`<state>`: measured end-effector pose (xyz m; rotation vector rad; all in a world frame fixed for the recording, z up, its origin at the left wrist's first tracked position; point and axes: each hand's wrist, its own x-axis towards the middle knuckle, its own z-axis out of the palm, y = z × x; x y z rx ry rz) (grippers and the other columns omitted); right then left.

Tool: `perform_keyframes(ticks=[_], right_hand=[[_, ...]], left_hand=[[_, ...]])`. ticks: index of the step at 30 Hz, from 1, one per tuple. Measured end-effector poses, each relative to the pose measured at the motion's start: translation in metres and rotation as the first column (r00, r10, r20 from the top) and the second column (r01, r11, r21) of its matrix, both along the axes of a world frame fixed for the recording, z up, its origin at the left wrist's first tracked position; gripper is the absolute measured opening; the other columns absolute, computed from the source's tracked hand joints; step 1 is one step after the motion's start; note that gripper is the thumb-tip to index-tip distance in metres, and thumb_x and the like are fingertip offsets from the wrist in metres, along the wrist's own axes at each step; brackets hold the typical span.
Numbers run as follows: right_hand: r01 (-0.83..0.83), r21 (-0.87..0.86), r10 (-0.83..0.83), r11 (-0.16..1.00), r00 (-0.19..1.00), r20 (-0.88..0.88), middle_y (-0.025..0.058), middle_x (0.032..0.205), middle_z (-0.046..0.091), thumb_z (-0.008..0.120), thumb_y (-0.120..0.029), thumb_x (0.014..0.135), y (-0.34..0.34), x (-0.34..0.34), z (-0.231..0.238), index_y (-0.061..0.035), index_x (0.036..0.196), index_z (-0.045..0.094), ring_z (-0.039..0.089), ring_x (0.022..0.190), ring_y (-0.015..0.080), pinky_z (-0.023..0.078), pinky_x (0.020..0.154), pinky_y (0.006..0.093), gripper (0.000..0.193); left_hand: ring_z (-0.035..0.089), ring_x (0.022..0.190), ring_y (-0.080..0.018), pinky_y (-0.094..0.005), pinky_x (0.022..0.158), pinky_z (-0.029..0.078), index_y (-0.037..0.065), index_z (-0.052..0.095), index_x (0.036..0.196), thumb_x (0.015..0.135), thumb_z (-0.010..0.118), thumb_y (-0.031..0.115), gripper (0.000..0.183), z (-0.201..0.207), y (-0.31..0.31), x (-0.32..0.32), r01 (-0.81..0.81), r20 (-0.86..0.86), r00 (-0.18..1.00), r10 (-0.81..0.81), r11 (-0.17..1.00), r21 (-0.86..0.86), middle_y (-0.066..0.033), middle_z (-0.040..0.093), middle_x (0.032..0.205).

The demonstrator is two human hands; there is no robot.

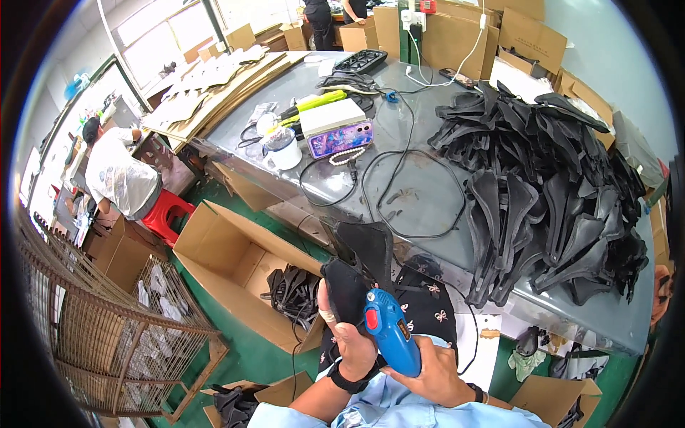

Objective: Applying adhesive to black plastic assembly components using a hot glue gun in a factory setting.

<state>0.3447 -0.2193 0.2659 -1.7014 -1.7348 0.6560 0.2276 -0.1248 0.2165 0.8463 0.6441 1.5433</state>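
Observation:
My left hand, with a dark band at its wrist, is closed around a black saddle-shaped piece above my lap. My right hand grips a blue handheld power tool with a red button. The tool's upper end is close beside the black piece; whether they touch I cannot tell. Just beyond, at the table edge, rises another dark panel; its link to the held piece is unclear. A large heap of similar black saddle-shaped pieces covers the right of the table.
On the grey table lie a looped black cable, a phone in a purple case and a white cup. An open carton holds black parts. A wire cage stands left; a person sits beyond.

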Motion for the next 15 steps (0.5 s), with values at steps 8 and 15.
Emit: perform_keyframes(ticks=[8,15], right_hand=[[0.018,0.007,-0.018,1.000,0.999,-0.043,0.0187,0.074,0.065,0.080,-0.042,0.068,0.003,-0.004,0.011,0.0085,0.106,0.048,0.067,0.060,0.0299,0.053,0.059,0.0370,0.071],[-0.038,0.064,0.040,0.997,0.999,-0.026,0.0181,0.073,0.064,0.081,-0.038,0.068,0.006,0.006,0.011,0.0084,0.103,0.047,0.067,0.059,0.0290,0.053,0.054,0.0368,0.067]], left_hand=[[0.048,0.114,-0.0229,-0.0389,0.096,0.043,0.013,0.014,0.144,0.086,0.050,0.059,0.082,0.007,-0.007,0.004,0.030,-0.092,0.996,-0.020,0.993,0.116,-0.0111,0.036,0.136],[0.047,0.117,-0.0227,-0.0371,0.097,0.041,0.011,0.015,0.144,0.088,0.049,0.056,0.079,0.017,-0.011,0.006,0.084,-0.111,0.992,-0.065,0.981,0.174,-0.0119,0.040,0.133]])
